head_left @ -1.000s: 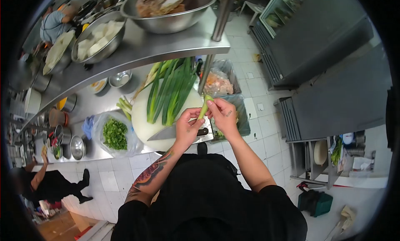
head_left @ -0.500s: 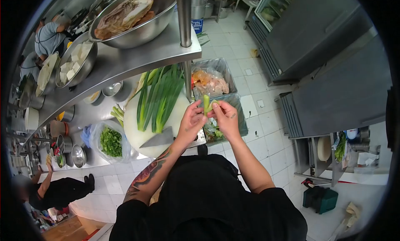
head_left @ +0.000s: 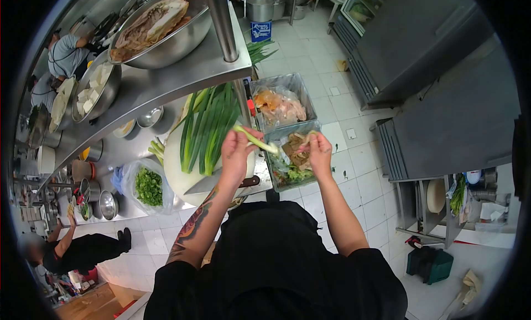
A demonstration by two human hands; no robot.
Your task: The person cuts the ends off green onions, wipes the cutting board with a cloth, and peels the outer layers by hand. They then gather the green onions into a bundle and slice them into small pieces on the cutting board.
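Observation:
My left hand (head_left: pixel 235 151) grips a pale green leek stalk (head_left: pixel 257 140), which slants down to the right over the edge of a waste bin (head_left: pixel 314 179). Beyond it, my right hand (head_left: pixel 319 154) is closed in a pinch on a thin pale strip of peel (head_left: pixel 308 136) above the same bin. Long green leek leaves (head_left: pixel 207 132) lie on a round white cutting board (head_left: pixel 174 179) to the left. A knife (head_left: pixel 250 181) rests on the board's near side, its dark handle beside my left wrist.
A bag of chopped greens (head_left: pixel 149 186) stands left of the board. A second bin (head_left: pixel 298 85) holds pale scraps. Overhead, a steel shelf (head_left: pixel 182 76) carries a large metal bowl (head_left: pixel 185 40) and a bowl of white cubes (head_left: pixel 108 99). Another person (head_left: pixel 83 237) stands at lower left.
My hands were together on the stalk and have moved apart. The left went left with the stalk; the right went right with a thin strip. The bin's contents now show between them.

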